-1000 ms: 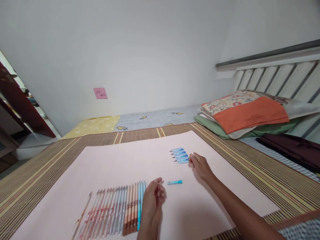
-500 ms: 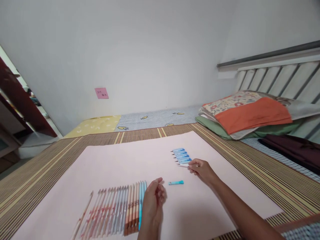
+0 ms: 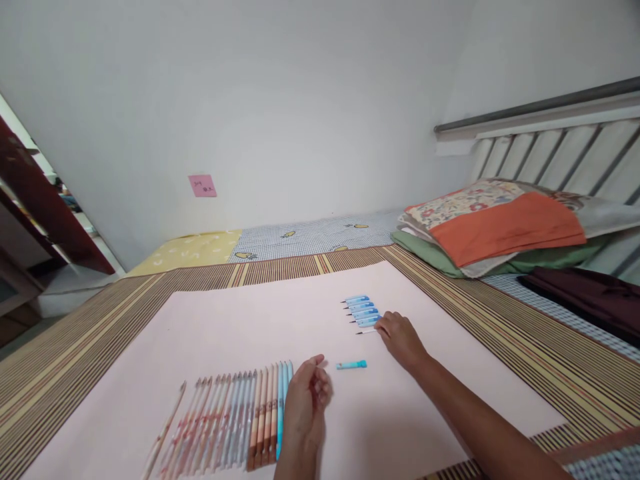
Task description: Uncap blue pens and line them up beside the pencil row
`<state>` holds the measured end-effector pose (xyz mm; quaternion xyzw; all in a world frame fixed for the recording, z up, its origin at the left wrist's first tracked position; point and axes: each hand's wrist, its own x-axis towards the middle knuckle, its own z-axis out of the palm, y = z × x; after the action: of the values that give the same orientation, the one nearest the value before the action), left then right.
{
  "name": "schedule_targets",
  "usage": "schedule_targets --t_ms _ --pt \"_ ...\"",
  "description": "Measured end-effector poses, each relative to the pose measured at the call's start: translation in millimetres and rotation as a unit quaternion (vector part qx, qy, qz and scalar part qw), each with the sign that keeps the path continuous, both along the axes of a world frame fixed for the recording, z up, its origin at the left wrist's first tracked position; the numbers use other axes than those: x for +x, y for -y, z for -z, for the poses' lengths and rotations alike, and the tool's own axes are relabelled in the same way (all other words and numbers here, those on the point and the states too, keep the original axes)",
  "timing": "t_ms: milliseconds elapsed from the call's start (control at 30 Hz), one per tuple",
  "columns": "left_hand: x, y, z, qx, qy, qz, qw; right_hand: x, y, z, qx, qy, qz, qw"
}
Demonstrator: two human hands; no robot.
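My right hand is closed, its fingertips over the rear end of a thin white stick with a dark point that lies on or just above the pink sheet. Right behind it is a row of several short blue pieces with dark pointed tips, all pointing left. My left hand rests on its side, fingers loosely curled and apart, with nothing visible in it. Between the two hands lies a small turquoise cap-like tube. Beside my left hand, several blue pens are partly covered by it.
Several peach-and-brown pens and clear-bodied pens continue the row leftward; one pen lies apart. The pink sheet covers a striped mat. Folded pillows and dark cloth lie at right by the bed rails.
My right hand has turned palm-down and shifted slightly, and the white stick's tip has moved a little right and nearer to me. My left hand stays nearly still.
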<state>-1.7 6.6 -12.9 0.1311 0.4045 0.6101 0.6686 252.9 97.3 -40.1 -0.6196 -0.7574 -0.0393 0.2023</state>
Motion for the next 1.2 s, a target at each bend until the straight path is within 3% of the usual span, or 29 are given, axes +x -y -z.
schedule_targets --t_ms 667,1033,1100,1200 --pt "-1.3 -1.3 2.8 -0.008 0.001 0.022 1.000 -3.0 -13.2 17.4 0.075 0.018 -0.002 0.997" --pt "-3.4 -3.1 3.1 -0.007 0.001 0.024 1.000 -9.3 -2.1 6.5 0.082 -0.025 -0.012 0.996" --pt "-4.4 -3.6 1.9 -0.007 0.000 0.017 1.000 -17.4 8.4 -0.6 0.068 -0.080 -0.035 0.994" --pt "-3.9 -2.9 -0.1 -0.007 -0.002 0.006 1.000 -33.8 27.8 -10.6 -0.009 -0.153 -0.124 0.980"
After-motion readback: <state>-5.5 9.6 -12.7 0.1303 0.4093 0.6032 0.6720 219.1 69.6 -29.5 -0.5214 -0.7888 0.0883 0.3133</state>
